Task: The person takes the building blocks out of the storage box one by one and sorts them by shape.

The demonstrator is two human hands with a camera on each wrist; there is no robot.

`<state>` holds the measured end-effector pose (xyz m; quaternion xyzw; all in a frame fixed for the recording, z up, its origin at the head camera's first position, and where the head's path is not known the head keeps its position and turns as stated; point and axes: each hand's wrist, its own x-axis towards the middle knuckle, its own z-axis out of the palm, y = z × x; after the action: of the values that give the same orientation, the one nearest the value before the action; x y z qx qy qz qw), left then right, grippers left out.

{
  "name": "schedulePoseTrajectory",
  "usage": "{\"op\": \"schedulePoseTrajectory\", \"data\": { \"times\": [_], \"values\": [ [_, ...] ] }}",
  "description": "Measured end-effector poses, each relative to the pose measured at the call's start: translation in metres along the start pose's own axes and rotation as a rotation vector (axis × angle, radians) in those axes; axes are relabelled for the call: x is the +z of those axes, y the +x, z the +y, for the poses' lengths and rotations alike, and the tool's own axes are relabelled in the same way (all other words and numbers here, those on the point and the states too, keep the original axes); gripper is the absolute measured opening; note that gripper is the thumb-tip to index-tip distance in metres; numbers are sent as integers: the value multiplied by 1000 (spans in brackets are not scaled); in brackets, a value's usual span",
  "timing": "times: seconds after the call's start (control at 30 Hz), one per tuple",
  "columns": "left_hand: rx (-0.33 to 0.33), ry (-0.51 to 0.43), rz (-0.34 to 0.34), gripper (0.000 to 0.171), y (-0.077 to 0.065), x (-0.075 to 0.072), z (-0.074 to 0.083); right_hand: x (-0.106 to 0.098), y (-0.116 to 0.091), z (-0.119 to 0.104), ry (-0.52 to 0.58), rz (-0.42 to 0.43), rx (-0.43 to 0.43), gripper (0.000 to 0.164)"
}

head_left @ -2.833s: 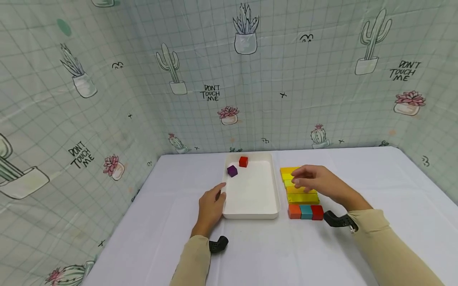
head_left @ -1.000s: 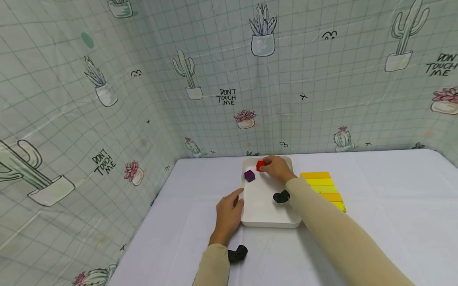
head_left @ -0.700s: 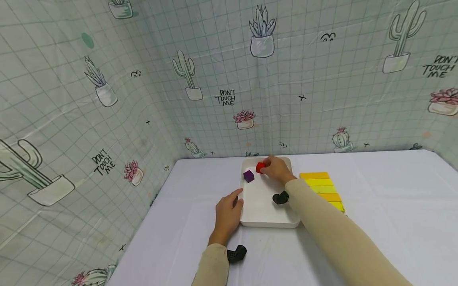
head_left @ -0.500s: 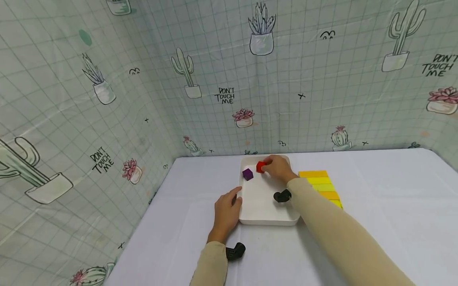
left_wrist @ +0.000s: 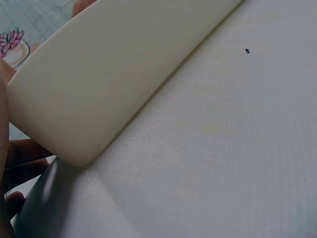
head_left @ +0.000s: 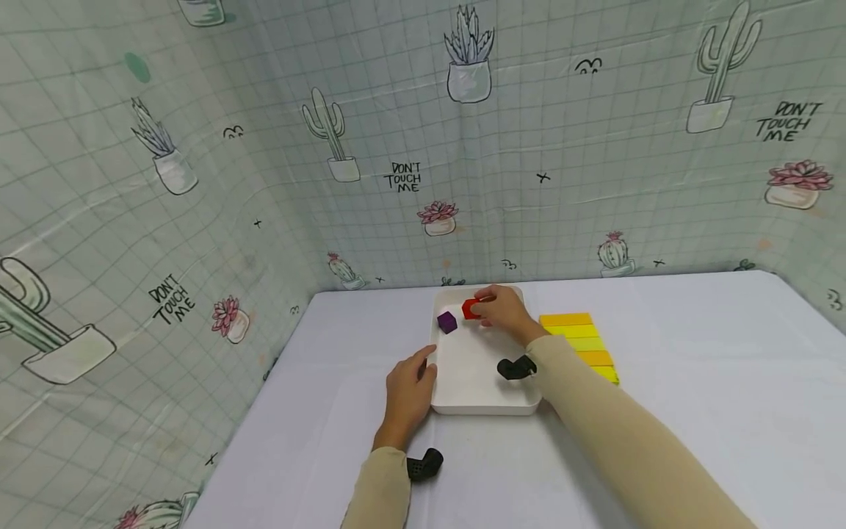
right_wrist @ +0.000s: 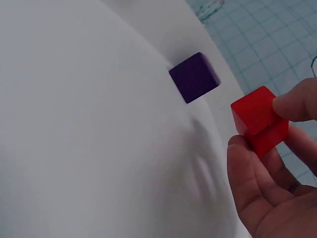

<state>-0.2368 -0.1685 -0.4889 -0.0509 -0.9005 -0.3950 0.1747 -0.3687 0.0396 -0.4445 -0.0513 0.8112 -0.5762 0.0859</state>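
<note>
My left hand [head_left: 407, 393] rests at the left rim of a shallow white tray [head_left: 469, 389], its index finger reaching along the edge. The left wrist view shows the tray's pale outer wall [left_wrist: 99, 89] with fingers beside its corner. Over the tray's far end, my right hand [head_left: 505, 312] pinches a red cube [right_wrist: 252, 109] between thumb and fingers. A dark edge crosses the red, and I cannot tell whether this is one cube or two. A purple cube [head_left: 447, 322] lies in the tray to the left, near the wall in the right wrist view.
Yellow and orange-yellow bars [head_left: 578, 338] lie side by side right of the tray, partly behind the right sleeve [head_left: 615, 411]. A white cloth covers the table [head_left: 317, 411]. Patterned fabric [head_left: 529, 132] stands behind and at the left.
Since the oldest frame, my right hand has moved left from over the yellow bars to the red in the tray. The sleeve now hides the row of orange, teal and red cubes.
</note>
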Motion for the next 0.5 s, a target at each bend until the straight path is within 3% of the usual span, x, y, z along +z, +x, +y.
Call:
{"op": "schedulePoseTrajectory", "data": {
  "times": [0.2, 0.5],
  "values": [
    [-6, 1, 3, 36, -1, 1, -1, -6, -12, 0, 160, -3, 0, 44],
    [-29, 7, -6, 36, 1, -1, 1, -13, -30, -6, 238, -22, -13, 44]
  ]
}}
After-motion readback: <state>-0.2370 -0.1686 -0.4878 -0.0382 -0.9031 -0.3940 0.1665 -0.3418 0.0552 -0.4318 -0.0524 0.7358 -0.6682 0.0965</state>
